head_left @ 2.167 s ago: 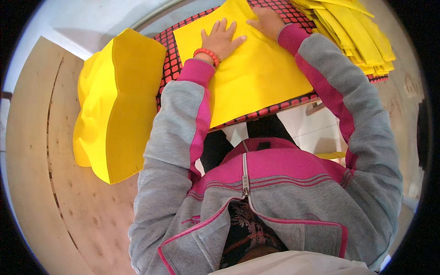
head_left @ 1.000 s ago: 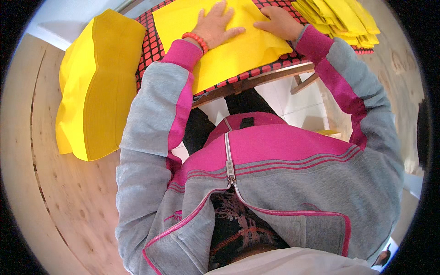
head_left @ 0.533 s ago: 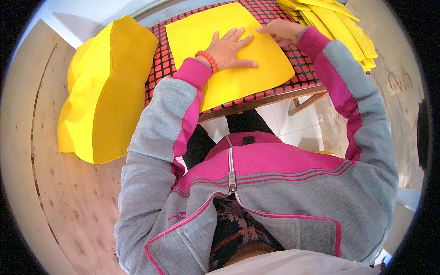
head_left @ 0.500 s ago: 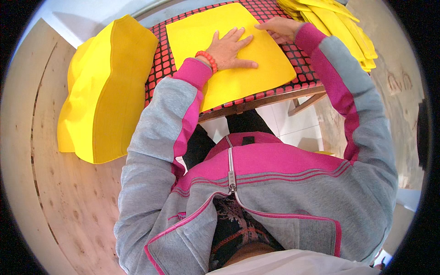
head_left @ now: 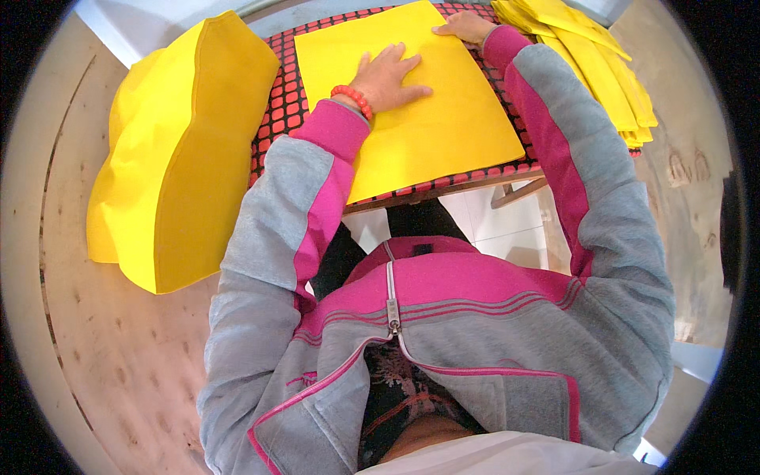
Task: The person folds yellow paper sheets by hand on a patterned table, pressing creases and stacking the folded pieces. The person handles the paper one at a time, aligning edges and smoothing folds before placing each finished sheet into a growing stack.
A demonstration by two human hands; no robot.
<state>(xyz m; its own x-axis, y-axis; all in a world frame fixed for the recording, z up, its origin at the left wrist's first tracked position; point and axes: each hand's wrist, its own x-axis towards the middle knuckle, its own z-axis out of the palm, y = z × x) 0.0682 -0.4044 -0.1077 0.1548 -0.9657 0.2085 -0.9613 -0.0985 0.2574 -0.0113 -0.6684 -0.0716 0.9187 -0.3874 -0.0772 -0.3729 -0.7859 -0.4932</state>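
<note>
A flat, roughly rectangular yellow felt-like cloth piece [head_left: 443,134] lies on the table in front of me. My left hand [head_left: 388,79], with a red bead bracelet at the wrist, rests palm down on its upper middle, fingers spread. At the far right edge of the piece is my right hand [head_left: 467,28]. Its thumb lies over that edge and its other fingers curl in beside it, partly hidden, so that it pinches the cloth. The piece looks smooth, its near edge lying along the table's front.
The table [head_left: 273,119] has a red-and-black patterned cover. To its left, a large folded yellow cloth form [head_left: 174,158] stands on a wooden board [head_left: 119,340]. Flat yellow pieces [head_left: 598,71] are stacked at the far right. A pale tiled floor [head_left: 507,222] shows below.
My right hand has moved away from me along the right edge of the cloth. The left hand has shifted slightly left. My view has shifted a little.
</note>
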